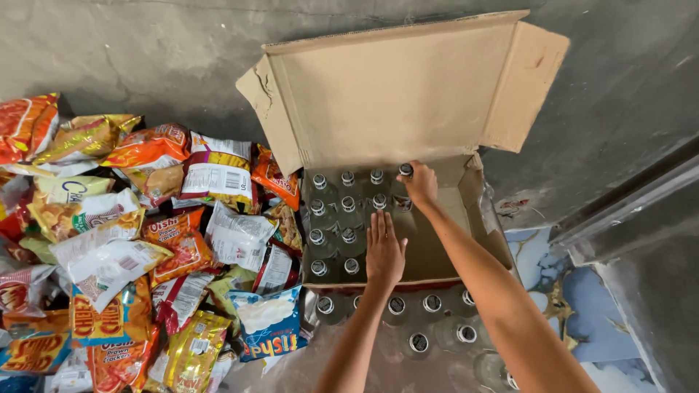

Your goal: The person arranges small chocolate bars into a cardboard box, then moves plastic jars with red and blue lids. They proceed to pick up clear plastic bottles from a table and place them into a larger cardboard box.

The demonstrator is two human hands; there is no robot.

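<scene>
right hand (420, 183) pinching bottle (405, 172) cap in cardboard box (466, 218) — left hand (384, 251) flat, released, seemingly on bottles.

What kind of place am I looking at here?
Likely a shop stockroom or storage corner: an open cardboard box of capped bottles on a bare concrete floor, beside a heap of snack bags.

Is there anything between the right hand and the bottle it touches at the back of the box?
Nothing visible: the right hand already grips the cap of the bottle in the cardboard box.
</scene>
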